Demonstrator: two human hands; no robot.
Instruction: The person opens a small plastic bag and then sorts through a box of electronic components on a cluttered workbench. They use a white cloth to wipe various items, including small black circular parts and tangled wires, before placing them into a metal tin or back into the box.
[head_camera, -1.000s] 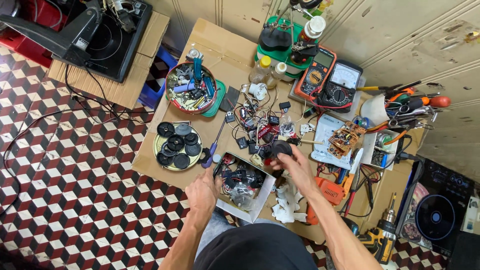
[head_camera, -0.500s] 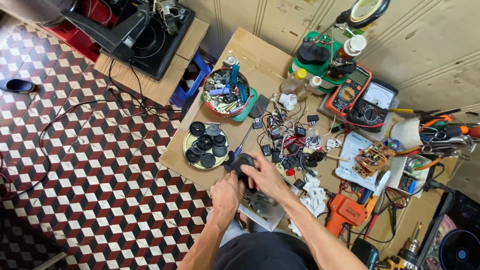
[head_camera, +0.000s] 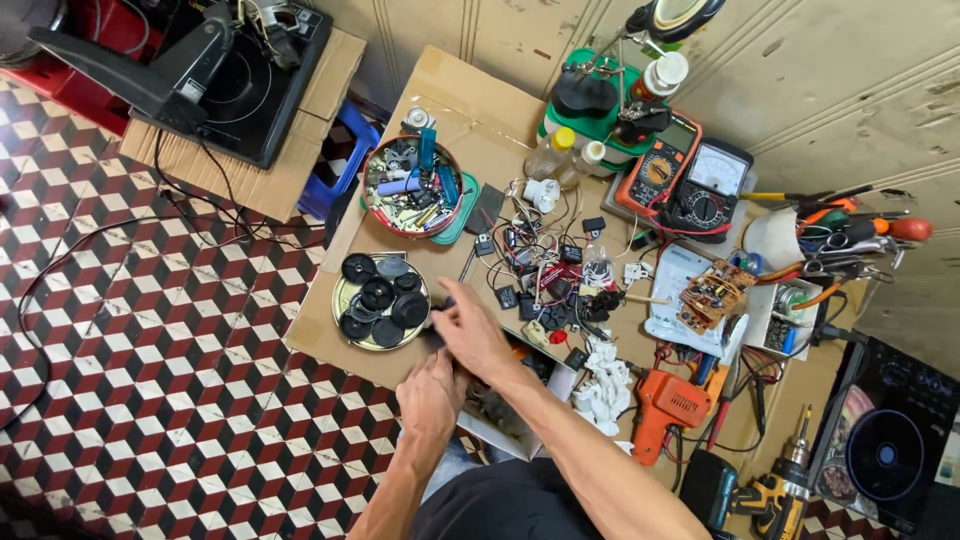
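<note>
My right hand (head_camera: 472, 335) reaches left across the cardboard-topped table (head_camera: 470, 110), its fingers closed on a small black part (head_camera: 440, 305) at the edge of a round metal tray (head_camera: 343, 285). Several black round knobs (head_camera: 378, 295) lie in that tray. My left hand (head_camera: 432, 395) sits just below the right one with curled fingers, at the near-left corner of a white box (head_camera: 505, 435) of dark parts. Whether the left hand grips anything is hidden. A pile of small black parts and wires (head_camera: 545, 280) lies to the right of my hands.
A round tin of assorted parts (head_camera: 372, 215) stands behind the tray. Two multimeters (head_camera: 685, 180), a circuit board (head_camera: 712, 290), an orange tool (head_camera: 670, 405) and a yellow cordless drill (head_camera: 775, 490) lie to the right. Induction cookers sit at top left (head_camera: 250, 80) and bottom right (head_camera: 890, 450).
My right hand has moved from the pile of parts leftward to the metal tray, carrying a black part. The left hand stayed near the white box. The view has shifted left.
</note>
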